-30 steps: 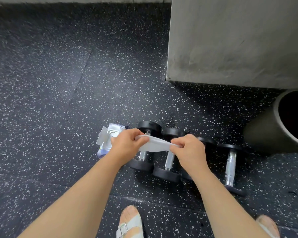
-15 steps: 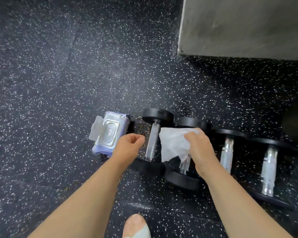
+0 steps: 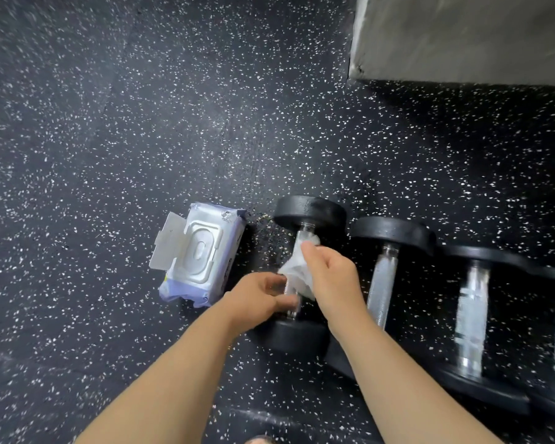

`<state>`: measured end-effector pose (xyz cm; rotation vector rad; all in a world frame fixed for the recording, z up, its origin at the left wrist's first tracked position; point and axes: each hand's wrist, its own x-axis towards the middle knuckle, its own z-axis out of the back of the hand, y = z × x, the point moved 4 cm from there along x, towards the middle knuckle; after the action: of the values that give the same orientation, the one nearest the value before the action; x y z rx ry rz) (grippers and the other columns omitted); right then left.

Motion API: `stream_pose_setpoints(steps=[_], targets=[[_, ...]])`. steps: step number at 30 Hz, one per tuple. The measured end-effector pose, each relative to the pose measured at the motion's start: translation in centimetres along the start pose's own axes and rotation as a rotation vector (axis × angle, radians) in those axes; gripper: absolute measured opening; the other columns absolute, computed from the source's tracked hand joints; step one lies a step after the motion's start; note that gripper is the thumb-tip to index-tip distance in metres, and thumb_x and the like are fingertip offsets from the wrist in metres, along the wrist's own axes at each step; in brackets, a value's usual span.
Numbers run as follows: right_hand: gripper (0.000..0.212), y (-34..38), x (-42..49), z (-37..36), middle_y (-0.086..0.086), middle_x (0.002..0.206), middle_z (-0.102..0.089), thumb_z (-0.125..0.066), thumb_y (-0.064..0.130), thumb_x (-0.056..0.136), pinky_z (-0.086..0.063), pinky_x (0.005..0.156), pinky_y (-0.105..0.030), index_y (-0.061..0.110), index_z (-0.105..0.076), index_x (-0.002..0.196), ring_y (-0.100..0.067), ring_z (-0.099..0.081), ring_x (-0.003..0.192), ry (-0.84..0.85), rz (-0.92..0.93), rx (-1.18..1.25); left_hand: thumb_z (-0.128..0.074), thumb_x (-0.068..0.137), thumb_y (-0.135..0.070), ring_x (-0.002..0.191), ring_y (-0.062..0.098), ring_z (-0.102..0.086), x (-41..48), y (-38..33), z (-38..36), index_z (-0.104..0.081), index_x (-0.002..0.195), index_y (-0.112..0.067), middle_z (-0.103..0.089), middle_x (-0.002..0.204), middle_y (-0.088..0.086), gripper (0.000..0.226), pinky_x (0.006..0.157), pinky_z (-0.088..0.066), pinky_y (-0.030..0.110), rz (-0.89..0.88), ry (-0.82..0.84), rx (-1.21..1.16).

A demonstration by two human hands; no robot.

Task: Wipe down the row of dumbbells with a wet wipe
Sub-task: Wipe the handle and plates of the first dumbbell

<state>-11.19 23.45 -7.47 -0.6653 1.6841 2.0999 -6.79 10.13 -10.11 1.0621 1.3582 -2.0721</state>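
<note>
Right hand [image 3: 332, 277]: I see its fingers curled over the wipe [image 3: 297, 270], pinching it against a bar.
Wipe: bunched under my right fingers, wrapped on the upper bar of the first dumbbell [image 3: 310, 211].
Left hand [image 3: 257, 299]: fingers curled round the same bar, just below the wipe and touching it.
Dumbbell: lies on the floor [image 3: 109, 139], one head beyond my fingers, one nearer than them.
Row [image 3: 382, 283]: more dumbbells just right of my right fingers, side by side.
Pack [image 3: 202, 254]: left of my left fingers, lid open.
Block [image 3: 462, 36]: grey, well beyond the fingers, to the right.
</note>
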Motion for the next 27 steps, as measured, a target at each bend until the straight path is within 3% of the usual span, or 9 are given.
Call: stream_pose_setpoints(steps=[3, 6, 10, 13, 16, 18, 20, 24, 27], targets=[[0.017, -0.6, 0.4, -0.9, 0.0, 0.097, -0.053, -0.058, 0.021, 0.09, -0.037, 0.066, -0.009, 0.021, -0.063, 0.073, -0.005, -0.048, 0.077, -0.026, 0.043, -0.089, -0.068, 0.053, -0.07, 0.096, 0.025, -0.068, 0.3, 0.8, 0.2, -0.072, 0.079, -0.036, -0.075, 0.082, -0.009, 0.044, 0.103, -0.042, 0.053, 0.01, -0.018, 0.107], [0.007, -1.1, 0.5, -1.6, 0.001, 0.106, -0.05, -0.064, 0.013, 0.085, -0.034, 0.062, 0.0, 0.02, -0.065, 0.085, 0.001, -0.048, 0.077, -0.07, 0.077, -0.202, -0.063, 0.059, -0.059, 0.082, 0.02, -0.063, 0.1, 0.4, 0.6, -0.069, 0.069, -0.033, -0.069, 0.073, -0.005, 0.029, 0.103, -0.04, 0.053, 0.025, -0.038, 0.184], [0.004, -1.3, -0.6, -2.2, 0.006, 0.098, -0.055, -0.064, 0.02, 0.084, -0.033, 0.058, -0.009, 0.019, -0.062, 0.082, -0.002, -0.048, 0.073, -0.15, 0.092, -0.321, -0.067, 0.077, -0.043, 0.071, 0.016, -0.057, -0.6, 0.4, 1.0, -0.07, 0.079, -0.006, -0.067, 0.074, 0.008, 0.037, 0.089, -0.051, 0.042, 0.05, -0.04, 0.073], [0.006, -1.7, -2.2, -2.9, 0.006, 0.098, -0.057, -0.061, 0.025, 0.088, -0.039, 0.064, -0.019, 0.02, -0.06, 0.085, -0.01, -0.052, 0.077, -0.147, 0.1, -0.397, -0.066, 0.089, -0.021, 0.058, 0.012, -0.046, -1.1, 0.8, 1.7, -0.062, 0.059, -0.013, -0.056, 0.059, -0.001, 0.031, 0.06, -0.04, 0.024, 0.086, -0.043, 0.069], [0.01, -2.1, -3.6, -3.5, 0.006, 0.102, -0.056, -0.058, 0.03, 0.09, -0.046, 0.073, -0.031, 0.021, -0.056, 0.092, -0.015, -0.057, 0.083, -0.104, 0.074, -0.475, -0.067, 0.086, -0.016, 0.055, 0.013, -0.04, -1.8, 2.1, 1.9, -0.056, 0.053, -0.015, -0.049, 0.054, -0.002, 0.035, 0.055, -0.034, 0.024, 0.125, -0.032, 0.089], [0.016, -2.3, -4.3, -3.7, 0.005, 0.103, -0.058, -0.057, 0.033, 0.09, -0.044, 0.073, -0.032, 0.022, -0.05, 0.098, -0.019, -0.058, 0.087, -0.091, 0.069, -0.514, -0.072, 0.078, -0.028, 0.059, 0.016, -0.044, -2.4, 3.1, 1.6, -0.059, 0.058, -0.008, -0.053, 0.056, 0.004, 0.031, 0.059, -0.041, 0.027, 0.138, -0.016, 0.079], [0.022, -2.5, -4.9, -3.9, 0.002, 0.105, -0.059, -0.056, 0.035, 0.09, -0.041, 0.073, -0.034, 0.021, -0.045, 0.103, -0.024, -0.058, 0.091, -0.09, 0.084, -0.541, -0.072, 0.066, -0.051, 0.07, 0.019, -0.053, -2.7, 4.1, 1.2, -0.066, 0.073, -0.007, -0.066, 0.07, 0.009, 0.044, 0.079, -0.05, 0.036, 0.125, -0.051, 0.086], [0.016, -1.8, -3.6, -4.1, -0.001, 0.103, -0.058, -0.057, 0.029, 0.09, -0.041, 0.071, -0.034, 0.019, -0.049, 0.099, -0.025, -0.056, 0.088, -0.162, 0.123, -0.46, -0.062, 0.084, -0.051, 0.075, 0.01, -0.057, -3.8, 3.9, 0.4, -0.062, 0.073, -0.026, -0.063, 0.067, -0.009, 0.028, 0.083, -0.03, 0.031, 0.041, -0.298, 0.317], [0.012, -0.6, -1.3, -3.8, -0.004, 0.102, -0.057, -0.056, 0.02, 0.089, -0.038, 0.072, -0.032, 0.017, -0.061, 0.1, -0.025, -0.055, 0.088, -0.272, 0.162, -0.437, -0.064, 0.085, -0.045, 0.084, 0.002, -0.056, -4.5, 3.5, 0.7, -0.067, 0.07, -0.05, -0.066, 0.067, -0.024, 0.016, 0.08, -0.018, 0.032, 0.052, -0.361, 0.234]])
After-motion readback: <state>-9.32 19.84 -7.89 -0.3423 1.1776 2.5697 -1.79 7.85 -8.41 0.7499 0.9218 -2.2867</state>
